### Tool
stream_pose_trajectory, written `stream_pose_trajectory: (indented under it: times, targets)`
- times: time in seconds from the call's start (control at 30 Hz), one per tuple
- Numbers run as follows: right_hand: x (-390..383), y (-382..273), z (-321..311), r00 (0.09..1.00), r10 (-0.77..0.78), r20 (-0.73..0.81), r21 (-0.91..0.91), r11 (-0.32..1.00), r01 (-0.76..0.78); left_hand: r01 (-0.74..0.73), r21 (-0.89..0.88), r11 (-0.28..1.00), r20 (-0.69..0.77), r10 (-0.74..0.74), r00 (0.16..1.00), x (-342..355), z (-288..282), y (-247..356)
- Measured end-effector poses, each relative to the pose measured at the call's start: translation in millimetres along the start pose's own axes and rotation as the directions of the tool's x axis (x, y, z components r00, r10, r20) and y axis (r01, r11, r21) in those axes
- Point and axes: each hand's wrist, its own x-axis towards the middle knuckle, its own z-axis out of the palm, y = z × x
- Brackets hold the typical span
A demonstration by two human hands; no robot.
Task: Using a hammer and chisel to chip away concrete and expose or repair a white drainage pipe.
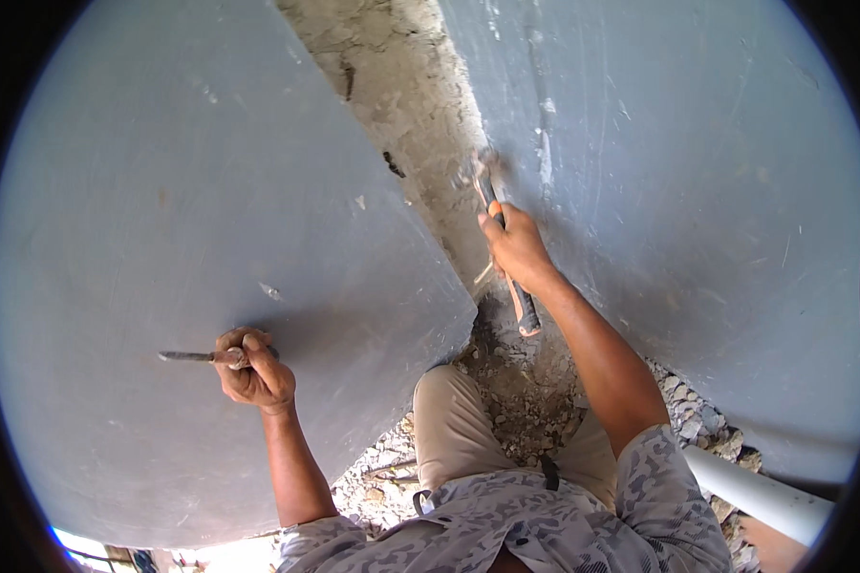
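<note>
My left hand (256, 371) is closed around a chisel (186, 356), whose dark metal shaft points left, apart from the strip of rough concrete. Its fist is close to the smooth grey wall on the left (162, 239). My right hand (518, 244) grips a hammer (523, 307) by its black and orange handle. The hammer's head is up at the right edge of the rough concrete strip (420, 115), where it is smeared by motion. I cannot tell whether it touches the surface.
Another smooth grey wall (717, 191), scratched and marked with white, rises at the right. Rubble and broken stones (535, 382) lie around my legs at the bottom. A white pipe (764, 492) slants across the stones at the lower right. A small dark hole (394, 164) marks the concrete's left edge.
</note>
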Motion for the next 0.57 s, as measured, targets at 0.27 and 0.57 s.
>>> stream_pose_trajectory:
  times: [0.27, 0.57]
  targets:
    - [11, 64, 37, 0.862, -0.447, -0.238, -0.353, 0.867, 0.352, 0.018, 0.021, 1.0, -0.031, -0.018, 0.999, 4, 8, 11]
    - [-70, 130, -28, 0.938, 0.338, 0.079, -0.096, 0.939, -0.331, 0.003, 0.031, 1.0, -0.014, -0.003, 1.0, -2, -3, -3]
